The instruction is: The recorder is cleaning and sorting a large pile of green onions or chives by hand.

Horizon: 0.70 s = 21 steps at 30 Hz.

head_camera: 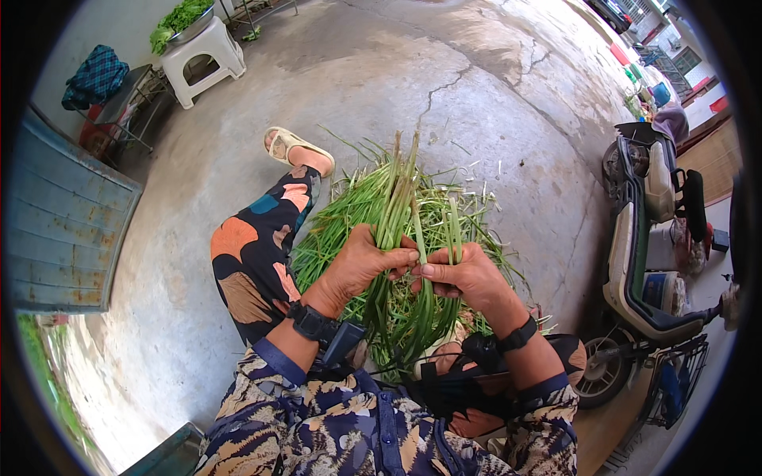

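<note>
My left hand (362, 262) is wrapped around a bundle of garlic chives (395, 202), stem ends pointing away from me and leaves hanging towards my lap. Between thumb and fingers, my right hand (470, 272) pinches a single chive stalk (418, 229) close to the left fingertips. A few more chive stalks (454, 223) stick up from the curled fingers of that same hand. Beneath both hands a loose heap of chives (336, 223) spreads over the concrete floor, partly hidden by the hands and the bundle.
Pale trimmings (476, 169) lie beyond the heap on the cracked concrete floor (381, 77). To the right stands an electric scooter (625, 268). A white plastic stool (199, 56) at upper left bears a metal basin (193, 27) of leafy greens. A rusty blue metal panel (71, 226) is at left.
</note>
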Motion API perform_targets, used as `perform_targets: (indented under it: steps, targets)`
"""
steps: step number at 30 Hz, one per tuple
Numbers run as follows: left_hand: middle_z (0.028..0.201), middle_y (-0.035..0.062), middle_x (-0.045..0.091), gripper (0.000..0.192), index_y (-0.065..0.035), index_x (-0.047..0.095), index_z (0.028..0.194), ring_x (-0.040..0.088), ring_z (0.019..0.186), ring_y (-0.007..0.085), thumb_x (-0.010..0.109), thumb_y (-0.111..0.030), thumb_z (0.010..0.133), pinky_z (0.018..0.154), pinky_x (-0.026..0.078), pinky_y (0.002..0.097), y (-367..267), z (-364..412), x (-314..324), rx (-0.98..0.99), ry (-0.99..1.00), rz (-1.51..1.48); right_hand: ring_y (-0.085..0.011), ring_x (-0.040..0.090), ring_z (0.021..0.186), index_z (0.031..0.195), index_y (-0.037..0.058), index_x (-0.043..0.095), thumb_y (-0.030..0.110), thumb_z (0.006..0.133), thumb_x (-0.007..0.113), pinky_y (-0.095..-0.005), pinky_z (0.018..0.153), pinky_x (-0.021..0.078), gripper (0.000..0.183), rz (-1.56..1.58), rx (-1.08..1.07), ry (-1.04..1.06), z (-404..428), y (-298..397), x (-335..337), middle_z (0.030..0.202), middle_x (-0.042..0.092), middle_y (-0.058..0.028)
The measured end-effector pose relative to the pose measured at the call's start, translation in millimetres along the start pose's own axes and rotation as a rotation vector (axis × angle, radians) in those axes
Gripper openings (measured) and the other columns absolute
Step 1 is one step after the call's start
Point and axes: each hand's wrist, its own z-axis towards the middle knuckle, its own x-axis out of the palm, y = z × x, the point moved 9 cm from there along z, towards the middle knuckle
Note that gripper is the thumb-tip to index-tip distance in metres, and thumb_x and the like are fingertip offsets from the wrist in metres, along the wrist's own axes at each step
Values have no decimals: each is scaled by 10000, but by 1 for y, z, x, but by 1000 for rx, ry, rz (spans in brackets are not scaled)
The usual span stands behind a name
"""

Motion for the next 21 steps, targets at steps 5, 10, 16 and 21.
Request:
perform_targets:
  steps: [5, 10, 16, 21]
  targets:
    - [694, 59, 614, 116, 38, 635, 877, 550, 571, 109, 657, -57, 814, 486, 416, 236, -4, 2, -2, 28, -23, 171, -49, 490, 517, 848, 14, 706, 198, 838, 675, -192, 444, 338, 187, -43, 0, -29, 0, -1, 0, 721, 681, -44]
    - [731, 67, 598, 110, 23, 610, 908, 543, 584, 123, 633, -48, 827, 483, 417, 245, -1, 6, -22, 43, -158, -12, -59, 473, 524, 864, 5, 718, 177, 847, 662, -221, 466, 346, 182, -325, -38, -129, 1, 2, -9, 653, 631, -4]
    - [742, 86, 565, 114, 62, 585, 881, 516, 597, 146, 613, -43, 847, 455, 402, 261, 1, 5, -97, 165, -642, -337, -64, 455, 524, 917, -2, 711, 154, 866, 629, -235, 476, 347, 184, -259, -44, -99, -3, 3, -8, 661, 632, -8]
    - [744, 75, 569, 138, 51, 605, 898, 520, 607, 137, 647, -65, 837, 457, 400, 247, 10, 0, -85, 85, -535, -279, -59, 450, 536, 961, -17, 695, 159, 887, 598, -226, 484, 346, 215, -235, -38, -50, -3, 6, -8, 695, 646, -12]
